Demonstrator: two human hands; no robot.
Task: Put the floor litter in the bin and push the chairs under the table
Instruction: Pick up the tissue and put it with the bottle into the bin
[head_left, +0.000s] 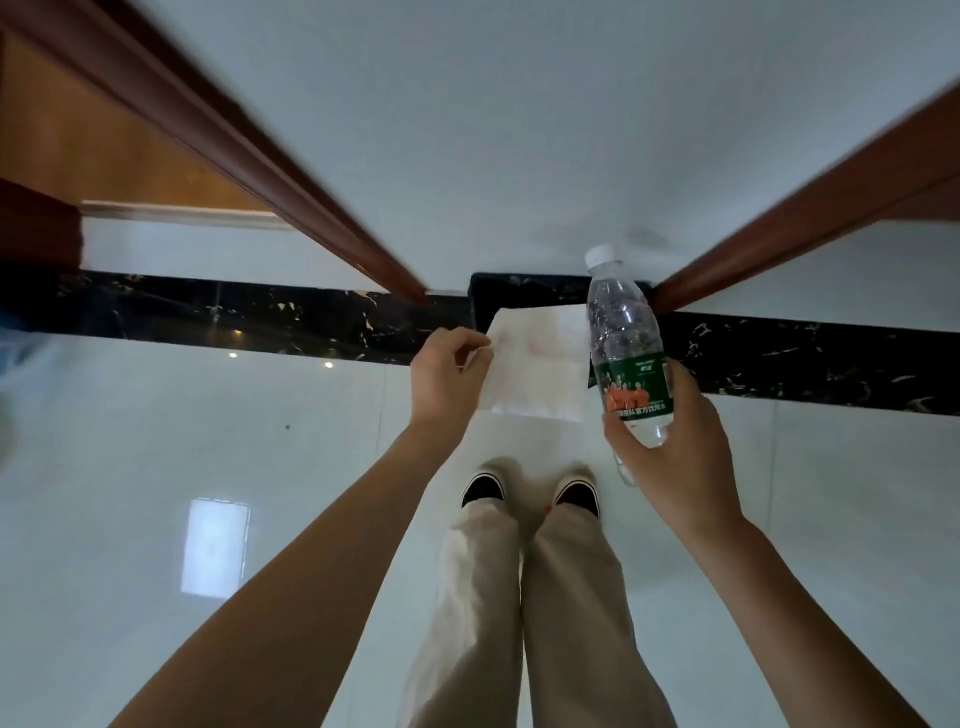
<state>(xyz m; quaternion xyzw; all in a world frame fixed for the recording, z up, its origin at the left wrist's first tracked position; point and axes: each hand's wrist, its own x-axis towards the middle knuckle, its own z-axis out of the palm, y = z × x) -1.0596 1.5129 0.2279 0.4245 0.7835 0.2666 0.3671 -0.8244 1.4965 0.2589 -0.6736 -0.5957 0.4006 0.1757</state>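
Observation:
My left hand pinches the left edge of a white sheet of paper, holding it up flat in front of me. My right hand grips the lower part of a clear plastic water bottle with a green and orange label and a white cap, held upright and tilted slightly left. Both are held above the glossy white tiled floor. No bin or chair shows in this view.
A white wall stands straight ahead between two brown wooden door frames. A black marble strip runs along the floor at its base. My own legs and dark shoes are below the hands.

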